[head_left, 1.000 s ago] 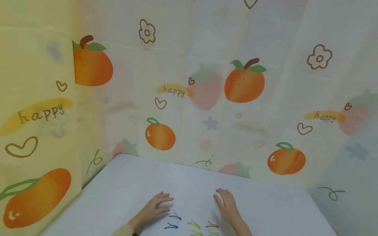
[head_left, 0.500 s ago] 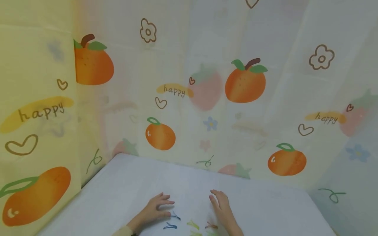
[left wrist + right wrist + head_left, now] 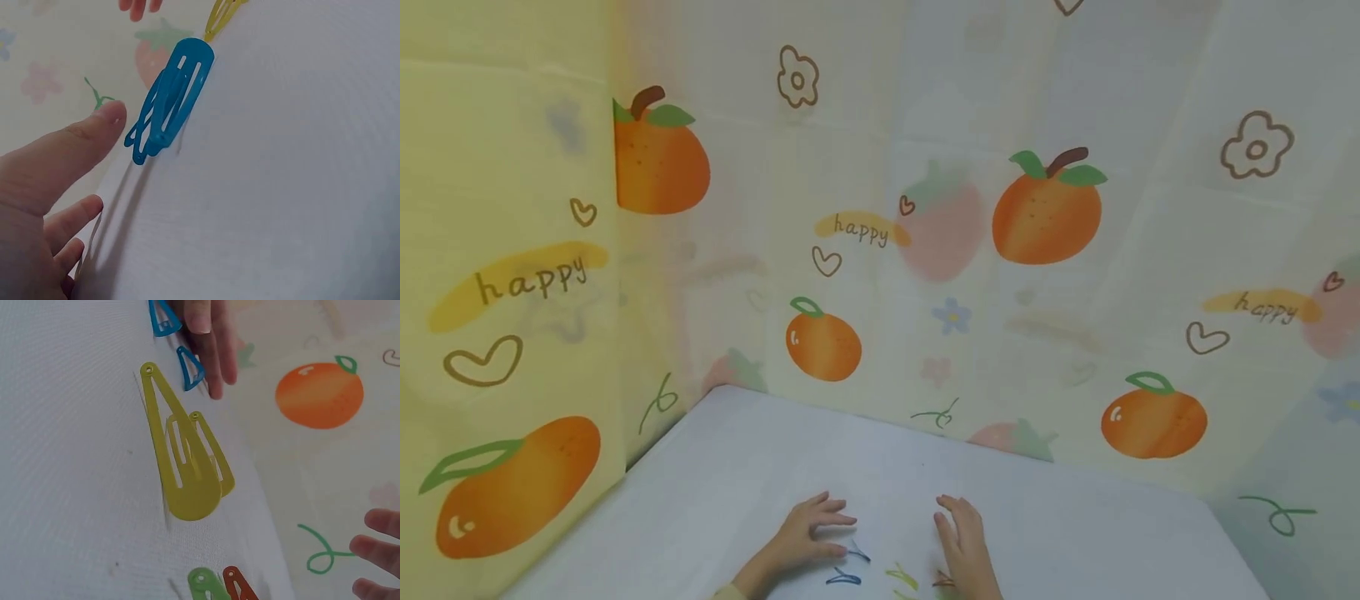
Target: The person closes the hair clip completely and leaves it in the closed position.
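Observation:
Several snap hair clips lie on the white table. My left hand [image 3: 805, 533] hovers at the far blue hair clip [image 3: 859, 553], fingers spread and the thumb close beside it. Whether they touch, I cannot tell. Nearer me sits another blue hair clip [image 3: 844, 577]. Two yellow hair clips [image 3: 187, 462] lie in the middle, one behind the other. My right hand [image 3: 967, 546], relaxed and holding nothing, is over the right side, partly covering the red hair clip [image 3: 943, 579]. A green hair clip [image 3: 206, 584] shows beside the red one in the right wrist view.
The white tabletop [image 3: 760, 450] reaches back to a pale curtain [image 3: 865, 133] printed with oranges, strawberries and flowers. On the left hangs a yellower stretch of curtain [image 3: 512, 167]. The table's right edge slants down toward the lower right.
My left hand has lowered, its thumb coming nearer the far blue hair clip. My right hand has shifted left over the red and green hair clips. The head view has turned slightly left.

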Demonstrator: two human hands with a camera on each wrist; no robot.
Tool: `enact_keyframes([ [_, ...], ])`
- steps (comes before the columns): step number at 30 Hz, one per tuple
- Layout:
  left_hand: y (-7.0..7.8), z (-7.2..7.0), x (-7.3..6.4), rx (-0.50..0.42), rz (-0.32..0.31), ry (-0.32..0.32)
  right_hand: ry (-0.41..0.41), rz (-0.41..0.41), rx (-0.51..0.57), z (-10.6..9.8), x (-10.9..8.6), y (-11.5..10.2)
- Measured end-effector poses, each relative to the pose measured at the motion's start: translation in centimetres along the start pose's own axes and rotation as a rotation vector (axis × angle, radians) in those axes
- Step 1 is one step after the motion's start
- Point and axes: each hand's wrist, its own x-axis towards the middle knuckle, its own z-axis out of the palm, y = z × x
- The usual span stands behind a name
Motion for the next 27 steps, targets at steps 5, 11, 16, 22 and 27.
enact_keyframes([
  [5,0.3,0.4,0.5,-0.002,0.013,0.001,0.010,-0.025,-0.004,-0.7,0.2,0.3],
  [11,0.2,0.8,0.6,0.084,0.055,-0.016,0.006,-0.068,-0.001,-0.6,0.3,0.7],
  [16,-0.3,0.7,0.0,0.121,0.045,0.000,-0.031,-0.095,0.003,0.3,0.0,0.7],
  [22,-0.3,0.5,-0.3,0.064,0.040,0.059,-0.122,0.005,0.020,1.0,-0.4,0.4],
  [27,-0.2,0.4,-0.2,0.046,0.031,0.085,-0.152,0.018,-0.013,1.4,-0.6,0.2],
])
